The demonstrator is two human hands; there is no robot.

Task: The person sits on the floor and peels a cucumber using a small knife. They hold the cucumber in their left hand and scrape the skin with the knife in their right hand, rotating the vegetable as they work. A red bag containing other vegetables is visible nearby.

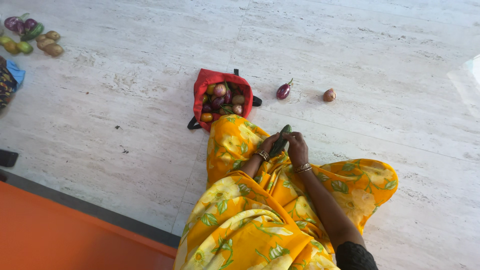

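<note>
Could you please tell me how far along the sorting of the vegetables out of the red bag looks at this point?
Already out: a purple eggplant and an onion lie on the floor beyond the red bag, and a separate pile of vegetables sits at far left. In hand: the left hand and right hand hold a dark green vegetable. Left: the bag looks well filled.

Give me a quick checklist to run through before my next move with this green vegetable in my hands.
1. Green vegetable held by both hands: ok.
2. Left hand on its lower end: ok.
3. Right hand over its side: ok.
4. Red bag open, vegetables visible inside: ok.
5. Purple eggplant and onion lie loose on the floor, apart from the bag: ok.
6. Firmness of the grip: cannot tell.
</note>
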